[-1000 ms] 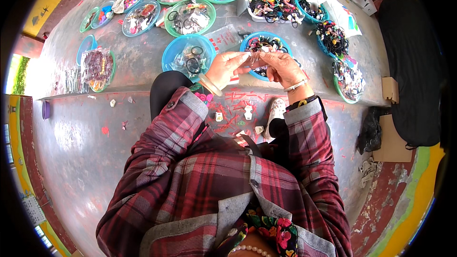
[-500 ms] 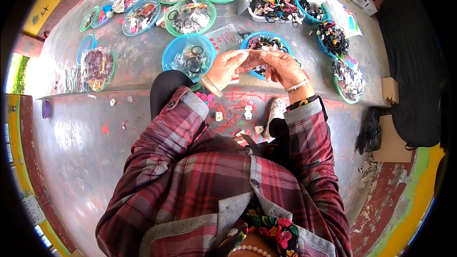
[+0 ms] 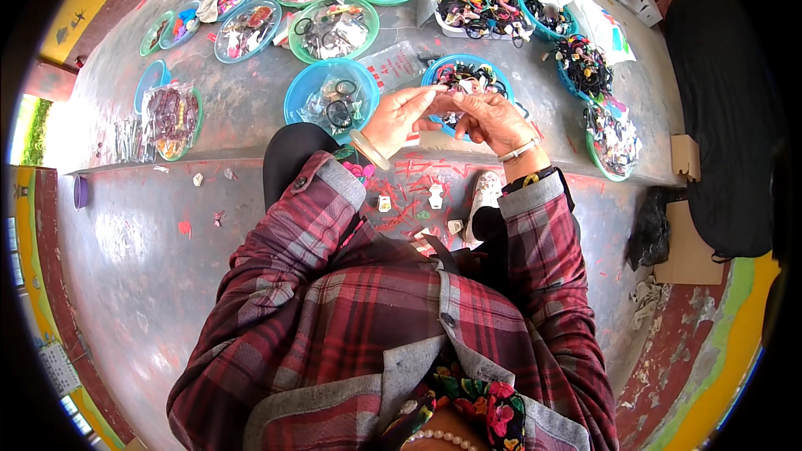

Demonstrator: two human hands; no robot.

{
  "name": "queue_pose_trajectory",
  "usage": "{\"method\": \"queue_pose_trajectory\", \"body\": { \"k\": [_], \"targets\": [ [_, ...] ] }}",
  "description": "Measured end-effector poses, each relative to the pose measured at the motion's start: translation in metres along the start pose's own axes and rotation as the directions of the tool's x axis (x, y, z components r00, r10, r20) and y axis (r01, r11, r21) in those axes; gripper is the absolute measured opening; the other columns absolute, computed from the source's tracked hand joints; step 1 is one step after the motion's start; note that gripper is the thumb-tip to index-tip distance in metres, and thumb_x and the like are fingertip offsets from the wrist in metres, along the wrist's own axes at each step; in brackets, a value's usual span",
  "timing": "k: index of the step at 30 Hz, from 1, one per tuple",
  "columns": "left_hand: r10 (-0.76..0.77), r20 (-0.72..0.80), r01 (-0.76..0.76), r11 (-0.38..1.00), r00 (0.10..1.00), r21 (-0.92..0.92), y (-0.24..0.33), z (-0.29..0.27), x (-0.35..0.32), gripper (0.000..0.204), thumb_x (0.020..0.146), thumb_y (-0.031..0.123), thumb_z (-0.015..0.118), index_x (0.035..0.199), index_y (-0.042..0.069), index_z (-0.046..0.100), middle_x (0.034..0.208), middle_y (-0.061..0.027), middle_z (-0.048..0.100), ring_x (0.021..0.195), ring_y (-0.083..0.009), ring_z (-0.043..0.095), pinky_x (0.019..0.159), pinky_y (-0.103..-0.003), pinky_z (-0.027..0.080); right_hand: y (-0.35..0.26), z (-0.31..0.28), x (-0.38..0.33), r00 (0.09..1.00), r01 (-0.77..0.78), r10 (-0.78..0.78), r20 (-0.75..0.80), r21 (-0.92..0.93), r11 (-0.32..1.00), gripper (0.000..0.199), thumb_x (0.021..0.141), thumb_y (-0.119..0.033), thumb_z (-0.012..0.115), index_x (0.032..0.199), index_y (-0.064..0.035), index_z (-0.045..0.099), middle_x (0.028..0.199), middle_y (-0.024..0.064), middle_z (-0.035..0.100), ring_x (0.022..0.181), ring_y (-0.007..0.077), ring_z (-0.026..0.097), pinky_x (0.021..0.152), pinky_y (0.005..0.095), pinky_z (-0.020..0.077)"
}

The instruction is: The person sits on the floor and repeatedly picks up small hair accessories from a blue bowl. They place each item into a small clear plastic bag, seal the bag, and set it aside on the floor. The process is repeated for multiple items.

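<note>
My left hand [image 3: 401,121] and my right hand [image 3: 494,121] meet at the fingertips, over the gap between two blue basins. Both are closed in a pinch, thumbs against fingers. Whatever is between them is too small and hidden to make out. Just left of my left hand stands a blue basin [image 3: 294,88] holding clear plastic bags [image 3: 324,93] and black hair ties [image 3: 339,114]. Behind my right hand is another blue basin [image 3: 432,72], filled with dark hair ties with coloured charms [image 3: 468,75]. A flat printed plastic bag [image 3: 393,65] lies between the basins.
More basins stand farther back, among them a green one [image 3: 373,32] and a white tub heaped with hair ties [image 3: 480,7]. At the right is a green basin [image 3: 595,159]. Red scraps [image 3: 409,200] and white cards [image 3: 435,195] litter the floor below. A black cover [image 3: 718,117] borders the right.
My right hand has shifted very slightly, its fingers curling a little closer to the left fingertips. The basins have not moved.
</note>
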State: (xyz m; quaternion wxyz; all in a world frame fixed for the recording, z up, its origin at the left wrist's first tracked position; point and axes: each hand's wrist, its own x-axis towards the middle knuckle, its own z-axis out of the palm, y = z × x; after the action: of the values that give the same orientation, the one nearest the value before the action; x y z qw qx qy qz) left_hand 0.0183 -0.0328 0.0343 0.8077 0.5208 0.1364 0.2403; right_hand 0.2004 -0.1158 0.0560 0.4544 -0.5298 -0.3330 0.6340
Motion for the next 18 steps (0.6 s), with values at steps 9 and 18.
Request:
{"method": "queue_pose_trajectory", "body": {
  "k": [9,18],
  "targets": [
    [0.005,-0.044,-0.004,0.999,0.999,0.036,-0.007,-0.001,0.0,0.032,0.094,0.017,0.041,0.122,0.003,0.046,0.114,-0.0077,0.054,0.106,-0.018,0.053,0.08,-0.029,0.048,-0.007,0.01,-0.006,0.999,0.049,-0.049,0.013,0.042,0.998,0.038,0.083,-0.034,0.059,0.108,-0.0051,0.06,0.091,0.0054,0.065,0.052,0.0067,0.053,0.038,0.0157,0.0329],
    [-0.055,-0.291,0.054,0.998,0.955,-0.011,-0.004,-0.009,0.003,0.023,0.09,0.015,0.05,0.104,0.0,0.058,0.1,-0.0076,0.061,0.092,-0.0147,0.058,0.069,-0.023,0.05,-0.003,0.008,-0.002,0.996,0.073,-0.07,-0.056,0.044,0.996,0.034,0.084,-0.033,0.059,0.105,-0.0066,0.062,0.095,0.0053,0.065,0.054,0.0065,0.054,0.039,0.0161,0.033]
  ]
}}
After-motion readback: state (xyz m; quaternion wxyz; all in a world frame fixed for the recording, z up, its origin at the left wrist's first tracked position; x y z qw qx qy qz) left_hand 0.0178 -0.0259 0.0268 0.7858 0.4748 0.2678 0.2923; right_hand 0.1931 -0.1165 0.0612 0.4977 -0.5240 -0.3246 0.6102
